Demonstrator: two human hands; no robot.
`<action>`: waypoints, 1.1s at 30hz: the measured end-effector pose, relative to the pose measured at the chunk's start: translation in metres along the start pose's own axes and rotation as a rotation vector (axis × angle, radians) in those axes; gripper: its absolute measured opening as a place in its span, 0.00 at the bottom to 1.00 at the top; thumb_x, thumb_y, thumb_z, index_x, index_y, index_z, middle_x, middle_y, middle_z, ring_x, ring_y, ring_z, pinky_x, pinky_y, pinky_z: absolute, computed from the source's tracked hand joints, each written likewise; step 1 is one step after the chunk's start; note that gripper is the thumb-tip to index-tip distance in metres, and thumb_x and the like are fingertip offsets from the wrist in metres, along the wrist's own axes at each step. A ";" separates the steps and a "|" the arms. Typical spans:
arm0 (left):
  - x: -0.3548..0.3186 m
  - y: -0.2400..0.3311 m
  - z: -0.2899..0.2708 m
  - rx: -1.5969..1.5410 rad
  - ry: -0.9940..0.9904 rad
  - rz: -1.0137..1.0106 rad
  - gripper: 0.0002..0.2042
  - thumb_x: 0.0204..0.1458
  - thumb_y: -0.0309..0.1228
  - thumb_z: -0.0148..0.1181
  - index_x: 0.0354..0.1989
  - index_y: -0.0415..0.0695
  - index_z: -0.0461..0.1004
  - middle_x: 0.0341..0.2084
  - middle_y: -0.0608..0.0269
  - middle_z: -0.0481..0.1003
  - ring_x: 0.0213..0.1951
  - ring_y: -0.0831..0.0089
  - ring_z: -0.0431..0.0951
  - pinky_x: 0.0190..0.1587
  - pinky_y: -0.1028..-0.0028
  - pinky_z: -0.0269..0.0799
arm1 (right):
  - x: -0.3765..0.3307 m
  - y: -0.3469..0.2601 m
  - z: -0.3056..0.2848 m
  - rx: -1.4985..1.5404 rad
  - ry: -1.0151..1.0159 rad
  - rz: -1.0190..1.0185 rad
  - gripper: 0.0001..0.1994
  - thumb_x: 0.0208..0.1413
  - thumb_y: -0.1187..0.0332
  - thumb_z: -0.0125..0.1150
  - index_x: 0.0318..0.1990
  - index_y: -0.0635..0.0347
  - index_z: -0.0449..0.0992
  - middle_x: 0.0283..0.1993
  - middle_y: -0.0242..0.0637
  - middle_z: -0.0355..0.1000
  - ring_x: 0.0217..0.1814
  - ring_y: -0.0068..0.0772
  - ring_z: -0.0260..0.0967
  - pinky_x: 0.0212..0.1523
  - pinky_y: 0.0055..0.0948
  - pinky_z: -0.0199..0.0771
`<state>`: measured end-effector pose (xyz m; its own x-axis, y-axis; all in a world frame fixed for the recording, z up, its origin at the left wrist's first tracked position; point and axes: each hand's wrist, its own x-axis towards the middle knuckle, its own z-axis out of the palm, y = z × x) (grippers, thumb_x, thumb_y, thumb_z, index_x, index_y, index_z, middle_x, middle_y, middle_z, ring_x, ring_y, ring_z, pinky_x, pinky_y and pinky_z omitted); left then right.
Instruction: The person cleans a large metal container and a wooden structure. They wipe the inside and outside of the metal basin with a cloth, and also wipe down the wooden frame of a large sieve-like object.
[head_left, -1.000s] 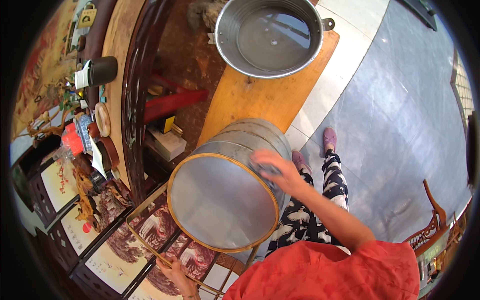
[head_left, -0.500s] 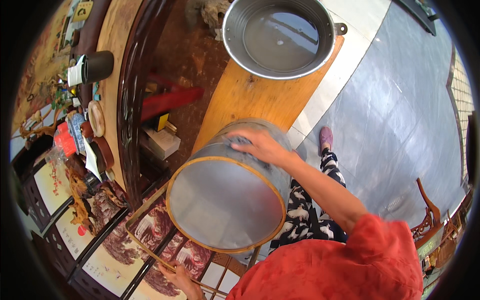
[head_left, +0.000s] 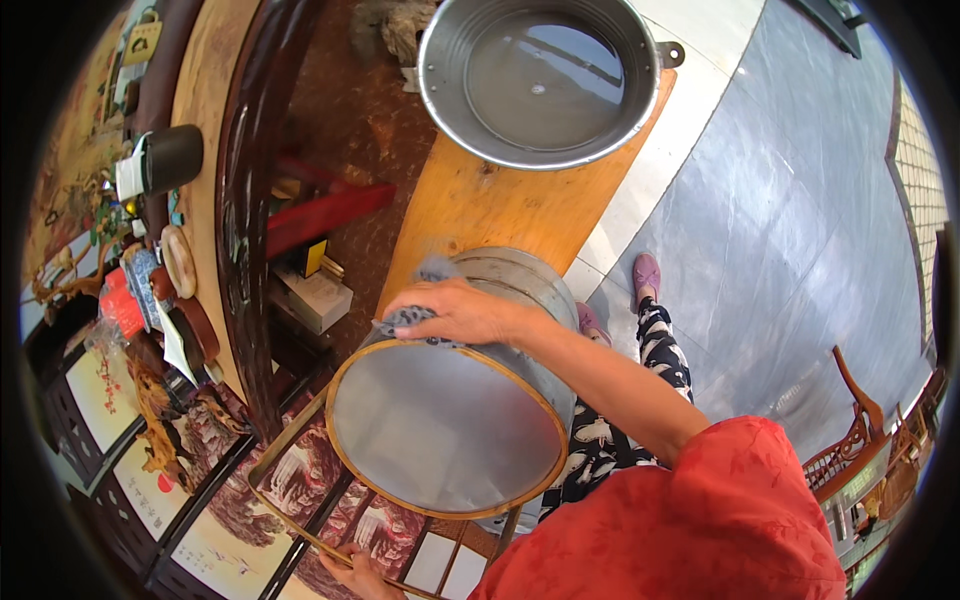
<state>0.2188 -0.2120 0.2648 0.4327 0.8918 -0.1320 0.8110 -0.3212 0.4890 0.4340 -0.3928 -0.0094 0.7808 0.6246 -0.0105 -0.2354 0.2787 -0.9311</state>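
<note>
Apparently mid-wipe, finished share unclear: right hand (head_left: 455, 310) clutches gray cloth (head_left: 407, 318) on far side of drum (head_left: 450, 430); left hand (head_left: 362, 577) clasps handle (head_left: 290, 521).

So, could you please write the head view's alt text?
A right hand holds a grey wad against a metal drum; the left hand grips a thin bar. A metal basin holding liquid stands on a wooden board.

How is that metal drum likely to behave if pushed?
The drum is probably stiff: its metallic wall looks evenly round under the right hand. It may be slippery, since the metal has a sheen. A hard push could roll or tip it, given its curved side.
</note>
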 end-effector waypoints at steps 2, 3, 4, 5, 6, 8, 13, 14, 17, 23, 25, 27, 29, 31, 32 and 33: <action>-0.002 -0.005 0.002 -0.132 -0.032 -0.014 0.23 0.43 0.21 0.56 0.50 0.42 0.60 0.35 0.63 0.66 0.28 0.75 0.66 0.27 0.77 0.63 | -0.027 0.014 0.006 -0.054 0.200 -0.127 0.15 0.57 0.59 0.54 0.46 0.57 0.71 0.47 0.38 0.70 0.50 0.42 0.66 0.51 0.36 0.64; 0.003 -0.016 -0.008 -0.121 -0.040 0.012 0.23 0.43 0.22 0.56 0.51 0.42 0.60 0.35 0.63 0.67 0.28 0.75 0.66 0.26 0.77 0.63 | -0.048 0.018 0.004 -0.007 0.291 -0.104 0.14 0.55 0.63 0.57 0.48 0.58 0.71 0.49 0.38 0.70 0.53 0.40 0.65 0.54 0.34 0.63; 0.008 -0.022 -0.013 -0.111 -0.052 0.042 0.24 0.43 0.23 0.57 0.51 0.42 0.60 0.36 0.63 0.67 0.28 0.76 0.66 0.25 0.77 0.63 | -0.072 0.031 0.003 0.040 0.373 -0.069 0.15 0.54 0.67 0.59 0.48 0.58 0.70 0.52 0.38 0.69 0.56 0.39 0.64 0.56 0.33 0.62; 0.007 -0.018 -0.009 -0.062 -0.047 0.041 0.23 0.45 0.24 0.57 0.51 0.41 0.60 0.38 0.60 0.67 0.29 0.74 0.67 0.25 0.77 0.64 | -0.097 0.049 0.003 0.078 0.453 -0.033 0.16 0.53 0.70 0.60 0.49 0.59 0.70 0.54 0.38 0.68 0.59 0.37 0.62 0.59 0.32 0.61; 0.012 -0.027 -0.014 -0.121 -0.074 0.066 0.23 0.45 0.25 0.57 0.52 0.41 0.60 0.38 0.60 0.67 0.29 0.73 0.67 0.25 0.77 0.64 | -0.121 0.064 0.004 0.082 0.534 0.002 0.16 0.52 0.72 0.60 0.50 0.61 0.70 0.56 0.39 0.67 0.61 0.36 0.61 0.60 0.32 0.59; 0.031 -0.054 -0.030 -0.243 -0.137 0.123 0.25 0.46 0.26 0.57 0.54 0.41 0.59 0.38 0.58 0.67 0.30 0.72 0.68 0.25 0.77 0.65 | -0.152 0.087 0.014 0.131 0.723 0.100 0.17 0.52 0.76 0.59 0.50 0.62 0.69 0.58 0.40 0.65 0.63 0.36 0.59 0.61 0.31 0.57; 0.004 -0.015 -0.011 0.055 -0.053 0.069 0.28 0.47 0.26 0.56 0.59 0.40 0.57 0.40 0.57 0.66 0.32 0.70 0.68 0.30 0.77 0.67 | -0.185 0.111 0.052 0.102 0.991 0.218 0.16 0.53 0.78 0.56 0.51 0.62 0.69 0.59 0.40 0.64 0.63 0.37 0.58 0.62 0.31 0.56; 0.005 -0.017 -0.010 0.057 -0.039 0.074 0.28 0.47 0.25 0.56 0.59 0.40 0.56 0.40 0.57 0.66 0.32 0.70 0.68 0.30 0.77 0.68 | -0.182 0.119 0.047 0.029 0.921 0.181 0.16 0.53 0.78 0.56 0.51 0.62 0.69 0.58 0.40 0.64 0.63 0.37 0.59 0.62 0.31 0.56; 0.020 -0.033 -0.021 -0.008 -0.058 0.115 0.28 0.46 0.20 0.54 0.59 0.41 0.57 0.40 0.59 0.66 0.33 0.72 0.67 0.31 0.77 0.67 | -0.129 0.119 -0.001 -0.074 0.697 0.089 0.15 0.55 0.74 0.56 0.51 0.62 0.69 0.55 0.41 0.67 0.60 0.38 0.62 0.59 0.31 0.59; 0.026 -0.045 -0.026 -0.012 -0.050 0.083 0.29 0.46 0.16 0.48 0.61 0.42 0.53 0.36 0.62 0.66 0.26 0.78 0.63 0.23 0.80 0.57 | -0.054 0.110 -0.046 -0.095 0.321 0.214 0.16 0.57 0.66 0.55 0.52 0.59 0.69 0.54 0.43 0.68 0.57 0.39 0.64 0.56 0.32 0.63; 0.016 -0.041 -0.022 -0.045 -0.009 0.033 0.30 0.46 0.16 0.48 0.61 0.42 0.53 0.36 0.62 0.66 0.25 0.78 0.63 0.23 0.80 0.58 | -0.091 0.094 -0.026 -0.081 0.450 0.129 0.16 0.56 0.69 0.56 0.52 0.59 0.69 0.55 0.43 0.67 0.58 0.38 0.64 0.58 0.32 0.62; 0.012 -0.036 -0.020 -0.056 -0.038 -0.016 0.31 0.45 0.17 0.47 0.63 0.43 0.52 0.36 0.63 0.66 0.27 0.78 0.63 0.24 0.80 0.59 | -0.144 0.065 0.008 -0.083 0.569 0.098 0.17 0.54 0.72 0.57 0.52 0.58 0.69 0.56 0.42 0.66 0.59 0.37 0.63 0.59 0.32 0.60; 0.002 -0.021 -0.009 -0.106 -0.051 -0.053 0.31 0.44 0.16 0.47 0.62 0.43 0.53 0.36 0.63 0.66 0.28 0.77 0.64 0.25 0.80 0.60 | -0.153 0.064 0.016 -0.109 0.579 0.122 0.17 0.54 0.73 0.58 0.52 0.58 0.69 0.56 0.42 0.66 0.59 0.38 0.63 0.59 0.32 0.60; -0.005 0.008 0.008 -0.131 -0.013 -0.069 0.30 0.42 0.15 0.48 0.60 0.43 0.56 0.36 0.63 0.66 0.30 0.76 0.65 0.27 0.80 0.62 | -0.121 0.081 -0.001 -0.125 0.556 0.137 0.17 0.54 0.72 0.57 0.52 0.58 0.69 0.55 0.42 0.67 0.57 0.40 0.65 0.57 0.32 0.62; -0.007 0.011 0.013 -0.132 -0.023 -0.042 0.30 0.42 0.15 0.48 0.60 0.42 0.56 0.37 0.63 0.66 0.31 0.76 0.66 0.28 0.80 0.62 | -0.093 0.082 -0.018 -0.163 0.458 0.211 0.16 0.55 0.70 0.57 0.52 0.59 0.69 0.54 0.43 0.68 0.56 0.41 0.65 0.55 0.32 0.64; -0.003 0.010 0.013 -0.127 -0.036 -0.014 0.30 0.42 0.15 0.48 0.59 0.42 0.56 0.37 0.63 0.66 0.31 0.76 0.66 0.28 0.80 0.63 | -0.062 0.083 -0.033 -0.197 0.362 0.286 0.16 0.56 0.69 0.57 0.51 0.59 0.69 0.53 0.43 0.68 0.55 0.42 0.66 0.53 0.32 0.65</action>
<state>0.2311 -0.2221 0.2592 0.4378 0.8830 -0.1693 0.7617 -0.2643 0.5916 0.3854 -0.4330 -0.0981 0.8598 0.3530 -0.3691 -0.3832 -0.0319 -0.9231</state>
